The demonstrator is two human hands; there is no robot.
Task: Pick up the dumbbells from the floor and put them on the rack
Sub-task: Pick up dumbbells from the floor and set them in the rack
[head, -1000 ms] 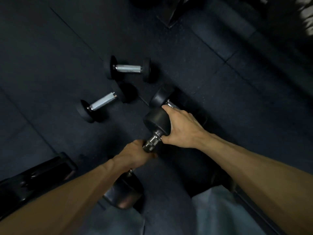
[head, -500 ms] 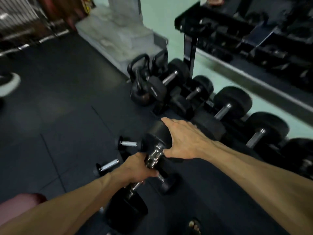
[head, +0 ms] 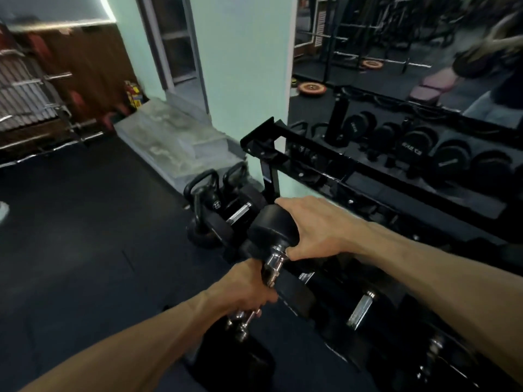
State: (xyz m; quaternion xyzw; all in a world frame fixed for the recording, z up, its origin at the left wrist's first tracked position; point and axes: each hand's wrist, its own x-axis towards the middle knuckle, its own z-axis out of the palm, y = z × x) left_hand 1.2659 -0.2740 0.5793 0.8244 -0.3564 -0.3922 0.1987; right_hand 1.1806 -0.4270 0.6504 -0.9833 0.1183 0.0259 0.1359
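I carry one black dumbbell with a chrome handle, held up off the floor and tilted, its far head uppermost. My left hand grips the chrome handle from below. My right hand is wrapped over the upper head, thumb near the handle's collar. The lower head hangs dark below my left wrist. The black dumbbell rack stands just ahead and to the right, with an upper shelf rail and lower rows of dumbbells.
Kettlebells crowd the floor at the rack's left end, beside a pale green pillar and a stone step. A mirror behind the rack reflects more dumbbells. Barbells lie at the far left on the black rubber floor.
My view has swung up from the floor to the rack. The dumbbell has risen with both hands still on it; the small dumbbells on the floor have dropped out of sight.
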